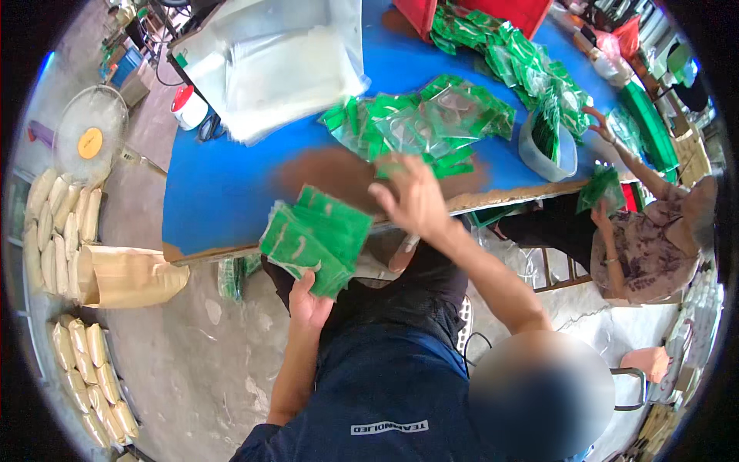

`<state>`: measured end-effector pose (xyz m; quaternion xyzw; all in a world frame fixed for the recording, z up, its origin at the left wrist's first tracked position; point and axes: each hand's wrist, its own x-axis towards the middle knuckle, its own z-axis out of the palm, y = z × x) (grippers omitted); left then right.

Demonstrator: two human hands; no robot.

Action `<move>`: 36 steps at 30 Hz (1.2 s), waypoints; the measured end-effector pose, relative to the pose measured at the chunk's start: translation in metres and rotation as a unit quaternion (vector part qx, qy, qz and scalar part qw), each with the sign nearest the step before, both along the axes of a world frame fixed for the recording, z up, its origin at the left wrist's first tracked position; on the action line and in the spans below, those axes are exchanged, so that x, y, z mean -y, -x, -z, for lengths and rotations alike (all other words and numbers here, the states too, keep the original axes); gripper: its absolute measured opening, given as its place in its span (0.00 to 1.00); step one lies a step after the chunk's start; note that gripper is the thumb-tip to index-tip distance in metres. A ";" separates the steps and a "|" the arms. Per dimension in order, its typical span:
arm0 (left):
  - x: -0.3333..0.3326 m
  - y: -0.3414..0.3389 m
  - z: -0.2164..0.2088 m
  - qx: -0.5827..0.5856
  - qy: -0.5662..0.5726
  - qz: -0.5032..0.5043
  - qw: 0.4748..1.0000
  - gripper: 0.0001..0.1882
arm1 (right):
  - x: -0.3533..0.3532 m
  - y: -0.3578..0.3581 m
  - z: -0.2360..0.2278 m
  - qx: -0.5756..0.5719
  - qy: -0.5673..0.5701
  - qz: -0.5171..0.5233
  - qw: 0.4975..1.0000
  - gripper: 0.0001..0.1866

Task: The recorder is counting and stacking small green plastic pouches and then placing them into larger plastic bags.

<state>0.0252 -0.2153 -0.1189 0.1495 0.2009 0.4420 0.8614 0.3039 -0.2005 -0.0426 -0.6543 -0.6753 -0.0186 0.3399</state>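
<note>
A fanned stack of green and clear plastic bags (327, 231) is in my left hand (310, 302), thumb on top, held over my lap in front of the table edge. My right hand (416, 199) is at the table's front edge, slightly blurred, its thumb apart from the fingers and nothing visible in it. Just beyond its fingertips lies a loose spread of green and clear bags (416, 127). A brown worn patch (327, 171) of the blue tabletop (208, 200) shows between the two hands.
Clear plastic sheets (285, 73) lie at the back left. A red bin (489, 15) spills green bags (512, 58) at the back. To the right stands a clear tub (548, 158) of bags; a co-worker (654, 246) there holds a green bag (602, 191). A fan (91, 138) stands left.
</note>
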 end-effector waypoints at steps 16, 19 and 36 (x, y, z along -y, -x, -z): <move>-0.024 0.042 -0.094 -0.430 -0.602 0.063 0.670 0.28 | 0.033 0.026 -0.052 0.038 0.035 -0.213 0.976 0.12; -0.029 0.034 -0.105 -0.427 -0.651 0.157 0.607 0.29 | 0.038 0.040 -0.070 0.028 0.246 -0.334 0.909 0.11; -0.009 0.034 -0.009 0.156 -0.025 0.125 0.980 0.35 | 0.036 0.010 0.044 0.017 -0.079 -0.131 0.988 0.23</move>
